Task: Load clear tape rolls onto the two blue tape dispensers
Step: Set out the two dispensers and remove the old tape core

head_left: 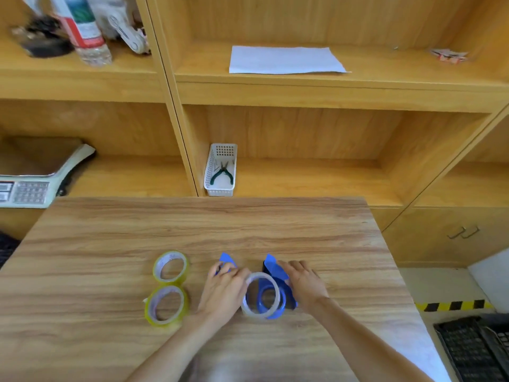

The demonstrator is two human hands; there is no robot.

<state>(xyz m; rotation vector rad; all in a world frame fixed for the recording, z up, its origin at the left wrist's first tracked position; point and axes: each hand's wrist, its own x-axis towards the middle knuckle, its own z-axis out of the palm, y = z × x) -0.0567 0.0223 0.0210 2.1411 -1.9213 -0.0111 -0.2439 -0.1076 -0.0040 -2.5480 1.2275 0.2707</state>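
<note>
Two blue tape dispensers stand near the middle of the wooden table (110, 238). My right hand (303, 282) grips the right dispenser (278, 271). A clear tape roll (249, 304) sits tilted against that dispenser's blue hub, and my left hand (224, 290) holds the roll's left rim. The left dispenser (227, 259) is mostly hidden behind my left hand; only its blue tip shows. Two more tape rolls, yellowish-clear, lie flat to the left: one farther (170, 267) and one nearer (165, 306).
Wooden shelves rise behind the table. A white basket (220, 188) with green pliers stands on the shelf just past the table's far edge. A weighing scale (30, 183) is at the left, a paper sheet (283, 60) higher up, and a black crate (473, 348) at the lower right.
</note>
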